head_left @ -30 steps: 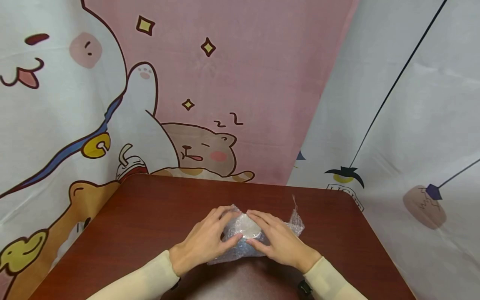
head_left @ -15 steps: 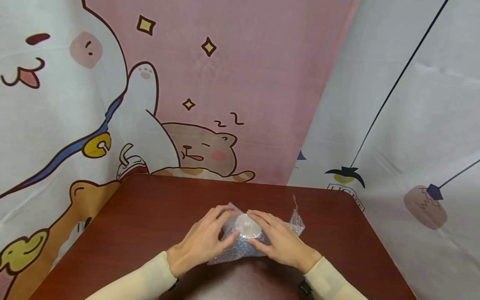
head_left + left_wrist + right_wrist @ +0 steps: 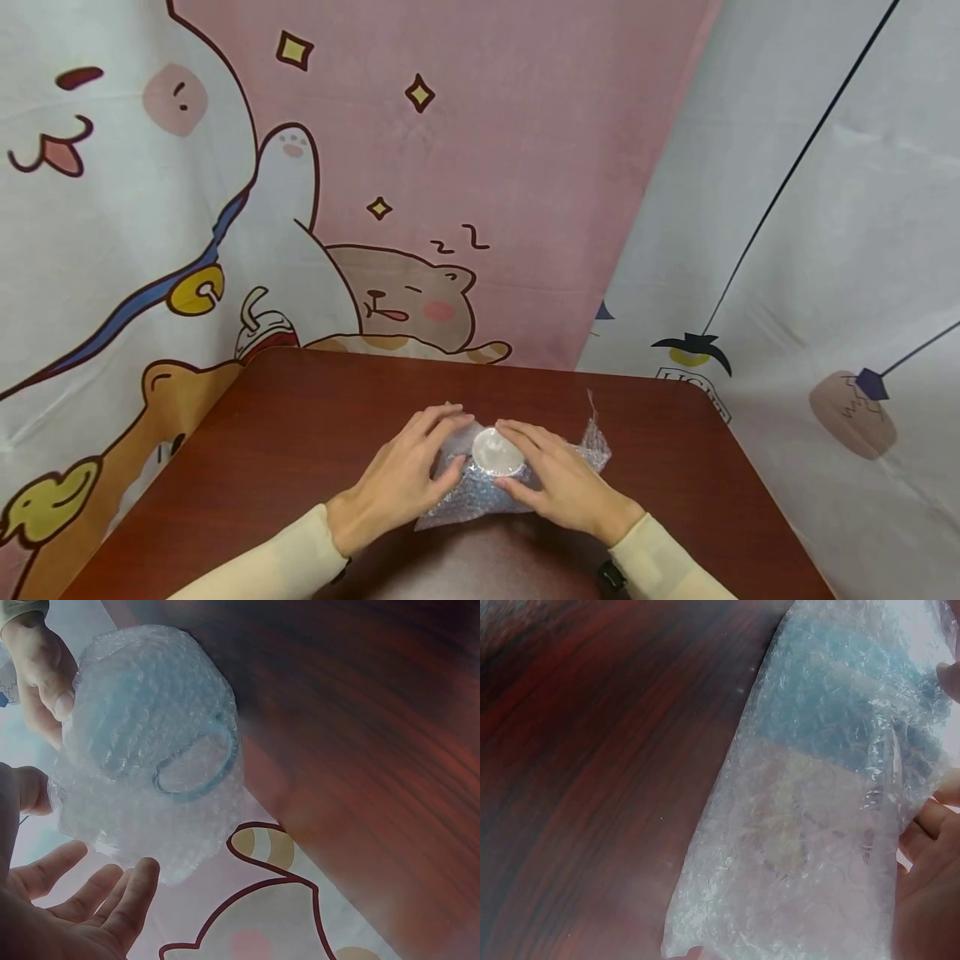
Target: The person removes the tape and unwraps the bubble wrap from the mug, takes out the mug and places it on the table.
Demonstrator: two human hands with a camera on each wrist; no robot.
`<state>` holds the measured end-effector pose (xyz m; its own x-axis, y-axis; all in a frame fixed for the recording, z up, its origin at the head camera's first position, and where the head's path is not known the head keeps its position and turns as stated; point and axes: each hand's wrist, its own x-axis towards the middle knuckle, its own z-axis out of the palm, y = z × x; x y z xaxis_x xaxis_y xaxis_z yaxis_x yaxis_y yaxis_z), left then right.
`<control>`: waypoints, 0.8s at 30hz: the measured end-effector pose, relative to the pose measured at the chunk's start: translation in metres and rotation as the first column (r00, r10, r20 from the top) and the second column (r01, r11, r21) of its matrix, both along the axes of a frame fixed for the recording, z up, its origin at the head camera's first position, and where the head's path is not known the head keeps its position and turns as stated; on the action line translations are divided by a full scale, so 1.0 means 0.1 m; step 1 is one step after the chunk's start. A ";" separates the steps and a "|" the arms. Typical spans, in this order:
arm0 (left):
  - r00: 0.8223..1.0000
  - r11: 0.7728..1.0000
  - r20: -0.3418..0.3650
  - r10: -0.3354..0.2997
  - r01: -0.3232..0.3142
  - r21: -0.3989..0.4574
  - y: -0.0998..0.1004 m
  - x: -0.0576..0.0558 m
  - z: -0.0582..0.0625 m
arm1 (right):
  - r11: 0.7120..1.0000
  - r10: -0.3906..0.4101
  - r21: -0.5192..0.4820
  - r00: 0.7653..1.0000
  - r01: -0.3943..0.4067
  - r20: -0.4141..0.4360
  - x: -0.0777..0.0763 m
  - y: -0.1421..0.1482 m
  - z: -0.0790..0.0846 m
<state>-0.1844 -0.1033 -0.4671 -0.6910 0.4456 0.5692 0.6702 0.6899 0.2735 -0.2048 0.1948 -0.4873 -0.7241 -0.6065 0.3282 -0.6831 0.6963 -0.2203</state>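
Note:
A light blue mug point(image 3: 498, 452) stands in clear bubble wrap point(image 3: 476, 498) on the table, its round whitish top facing up. Through the wrap, the left wrist view shows the mug's handle point(image 3: 187, 796). My right hand point(image 3: 566, 487) grips the wrapped mug from the right, thumb in front and fingers over the far side of the top. On the other side my left hand point(image 3: 401, 475) is spread, fingers loosely bent, beside the left part of the wrap with a gap to the mug. In the right wrist view the wrap covers a blue area of the mug point(image 3: 832, 697).
The reddish-brown table point(image 3: 337, 392) reaches back to a cartoon-printed cloth point(image 3: 525, 208). A twisted tail of bubble wrap point(image 3: 595, 446) sticks out to the right, behind the right hand.
My left hand has drawn back to the left, away from the mug's top, showing more of it and of the wrap. The right hand keeps its hold.

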 end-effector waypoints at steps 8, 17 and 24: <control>0.999 1.000 -0.031 -0.016 0.016 0.018 -0.07 0.01 0.01 | 1.000 0.000 0.003 1.000 0.000 0.000 0.01 -0.01 0.02; 0.998 1.000 -0.065 0.007 -0.007 -0.001 -0.18 0.03 0.03 | 1.000 -0.005 -0.004 1.000 0.005 0.006 0.00 -0.01 -0.01; 0.989 0.999 -0.142 0.040 -0.042 -0.016 -0.29 0.00 0.03 | 1.000 -0.019 0.003 1.000 0.019 0.022 0.01 -0.01 0.00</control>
<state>-0.1843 -0.1320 -0.4643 -0.6219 0.4300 0.6545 0.6722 0.7218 0.1645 -0.2041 0.1934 -0.4873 -0.7424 -0.5936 0.3106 -0.6649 0.7096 -0.2331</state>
